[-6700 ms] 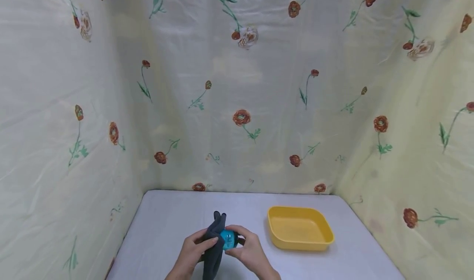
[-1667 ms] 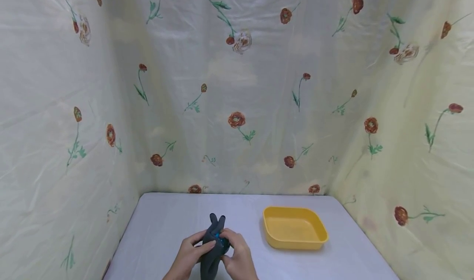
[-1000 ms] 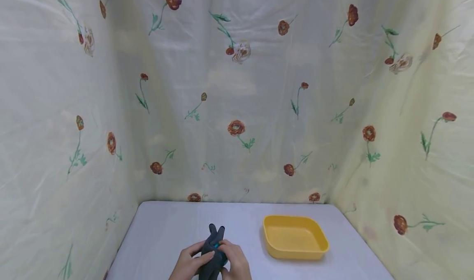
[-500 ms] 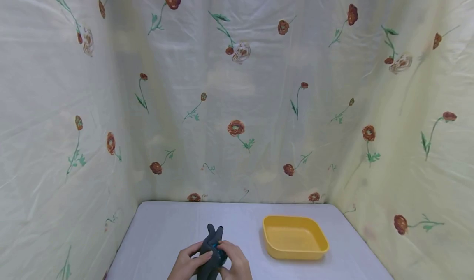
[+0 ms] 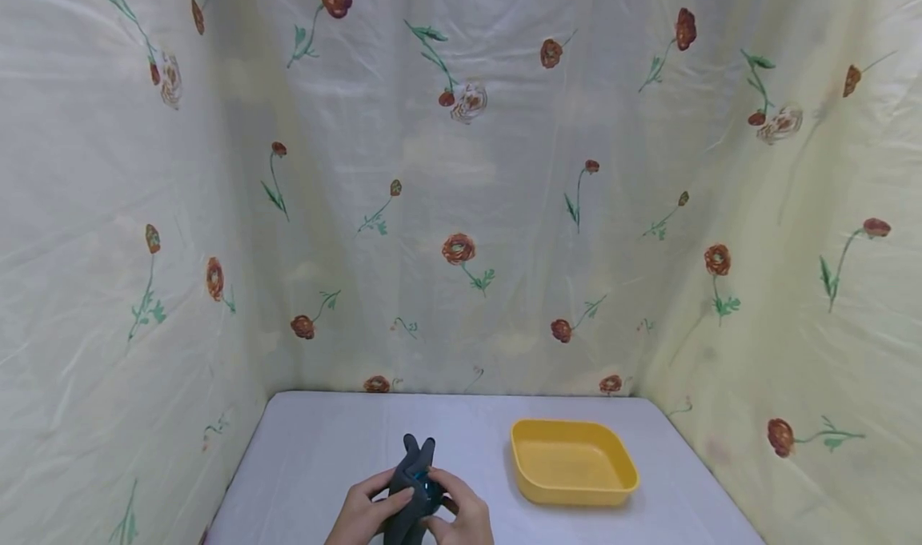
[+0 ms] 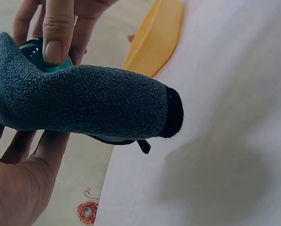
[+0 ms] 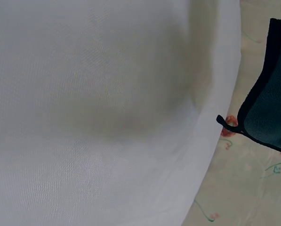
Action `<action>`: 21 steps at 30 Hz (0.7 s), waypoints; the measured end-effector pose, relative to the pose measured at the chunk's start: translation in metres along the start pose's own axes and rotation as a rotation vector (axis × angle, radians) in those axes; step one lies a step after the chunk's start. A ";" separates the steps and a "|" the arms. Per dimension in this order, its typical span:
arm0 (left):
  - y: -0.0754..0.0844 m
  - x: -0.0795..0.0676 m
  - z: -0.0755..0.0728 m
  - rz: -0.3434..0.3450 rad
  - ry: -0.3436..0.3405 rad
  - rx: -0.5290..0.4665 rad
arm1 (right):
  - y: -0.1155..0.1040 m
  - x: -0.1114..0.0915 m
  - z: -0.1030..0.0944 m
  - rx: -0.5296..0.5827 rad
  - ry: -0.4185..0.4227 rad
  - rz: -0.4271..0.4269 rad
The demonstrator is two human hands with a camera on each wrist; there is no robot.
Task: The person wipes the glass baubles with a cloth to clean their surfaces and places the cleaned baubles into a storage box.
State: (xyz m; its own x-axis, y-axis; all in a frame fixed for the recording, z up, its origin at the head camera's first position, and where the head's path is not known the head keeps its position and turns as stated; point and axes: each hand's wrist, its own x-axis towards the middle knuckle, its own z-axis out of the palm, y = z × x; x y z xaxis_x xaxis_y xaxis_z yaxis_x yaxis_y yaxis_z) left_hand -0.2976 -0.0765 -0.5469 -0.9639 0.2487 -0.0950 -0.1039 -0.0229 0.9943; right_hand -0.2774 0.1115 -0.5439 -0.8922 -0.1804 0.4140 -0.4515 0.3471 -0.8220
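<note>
A dark grey cloth [image 5: 406, 522] with black edging and a small loop is folded in my left hand [image 5: 363, 510], thumb on its near face and fingers behind. In the left wrist view the cloth [image 6: 93, 101] bulges around a shiny round blue object with a dark part [image 6: 34, 55]. My right hand [image 5: 464, 511] pinches this round object [image 5: 430, 493] between thumb and fingers, against the cloth. Much of the object is covered, so its kind is unclear. Only a corner of the cloth [image 7: 272, 103] shows in the right wrist view, without the hand.
A yellow rectangular tray [image 5: 576, 497] stands on the white table [image 5: 324, 425], to the right of my hands. Flower-patterned curtains [image 5: 461, 169] enclose the table at the back and both sides.
Earlier, more of the blue object showed, held at the cloth's right side. It has since moved left into the cloth. Over the last second the right fingers shift slightly on it.
</note>
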 end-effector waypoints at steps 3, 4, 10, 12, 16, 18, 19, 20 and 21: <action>0.000 0.000 0.001 0.004 -0.001 -0.005 | -0.002 0.000 -0.001 0.042 -0.006 0.060; 0.001 0.000 0.001 0.005 -0.002 -0.008 | -0.003 0.001 -0.002 0.055 -0.009 0.078; 0.002 0.000 0.001 0.003 -0.008 -0.014 | -0.004 0.004 -0.004 0.116 -0.009 0.176; 0.002 0.000 0.001 0.005 -0.016 -0.013 | -0.004 0.005 -0.004 0.133 -0.007 0.206; 0.001 0.000 -0.001 0.007 -0.035 -0.016 | -0.002 0.006 -0.003 0.176 -0.011 0.234; 0.001 0.000 -0.001 0.012 -0.044 -0.014 | -0.001 0.006 -0.004 0.190 -0.011 0.238; 0.000 0.000 -0.002 0.011 -0.047 -0.018 | 0.000 0.006 -0.004 0.192 -0.011 0.240; 0.001 0.000 -0.002 0.013 -0.050 -0.018 | 0.001 0.006 -0.004 0.194 -0.011 0.243; 0.000 0.000 -0.002 0.014 -0.053 -0.018 | 0.002 0.006 -0.004 0.191 -0.009 0.247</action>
State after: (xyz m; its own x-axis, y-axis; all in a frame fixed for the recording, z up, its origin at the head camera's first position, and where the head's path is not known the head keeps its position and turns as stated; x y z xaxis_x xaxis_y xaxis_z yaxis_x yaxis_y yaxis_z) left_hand -0.2977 -0.0787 -0.5465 -0.9509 0.2996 -0.0780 -0.0954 -0.0440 0.9945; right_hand -0.2834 0.1150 -0.5415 -0.9744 -0.1201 0.1898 -0.2112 0.2023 -0.9563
